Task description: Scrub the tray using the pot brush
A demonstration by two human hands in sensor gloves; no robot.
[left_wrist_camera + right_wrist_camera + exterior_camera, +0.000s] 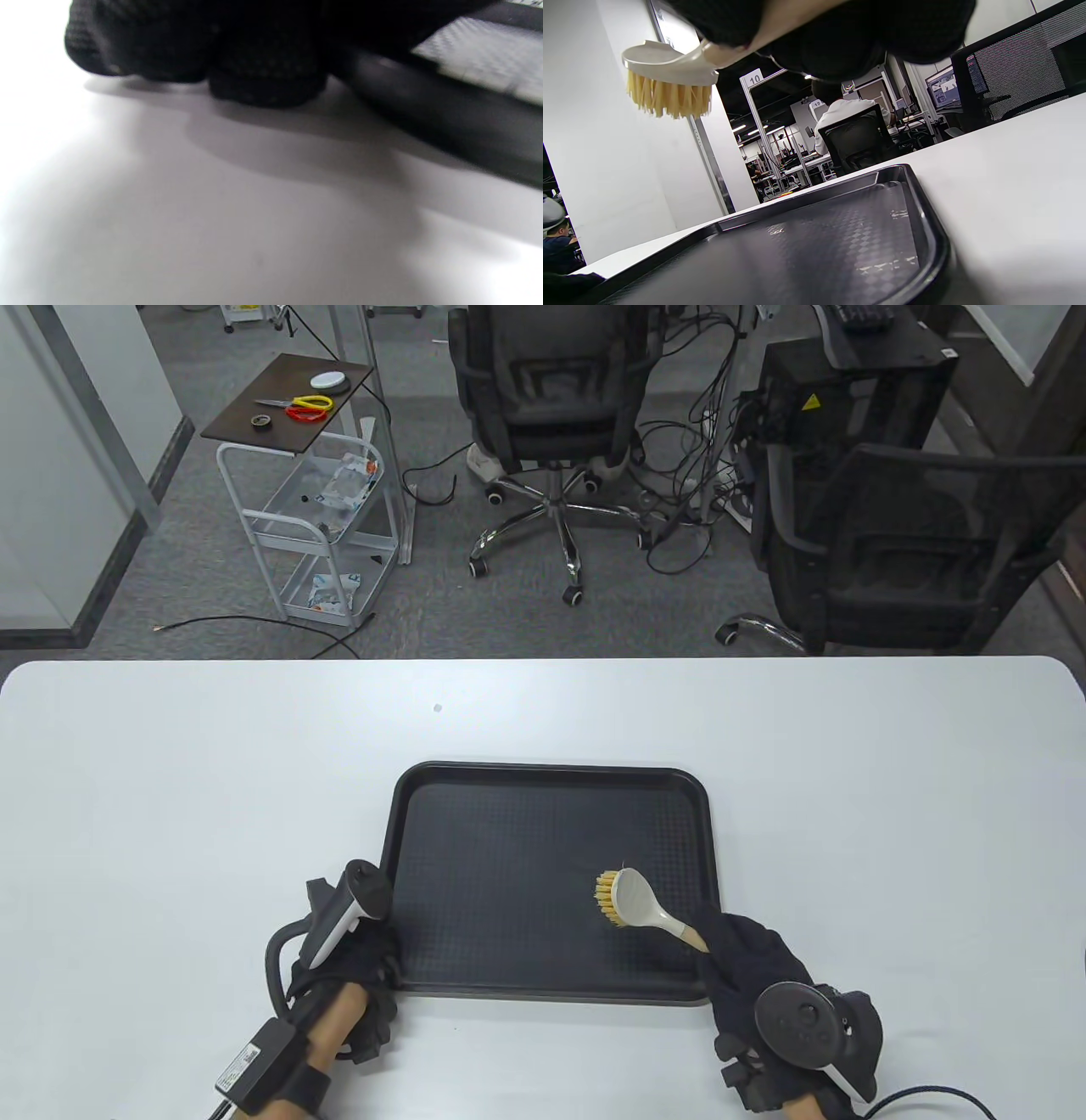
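Observation:
A black textured tray lies on the white table near its front edge. My right hand grips the wooden handle of a pot brush with a white head and yellow bristles. The brush head hangs above the tray's right half; in the right wrist view the brush is clear of the tray. My left hand rests at the tray's front left corner. In the left wrist view its fingers lie on the table beside the tray rim; a grip on the rim cannot be seen.
The white table spreads wide on both sides of the tray. Beyond its far edge stand two black office chairs, a small wire cart and floor cables.

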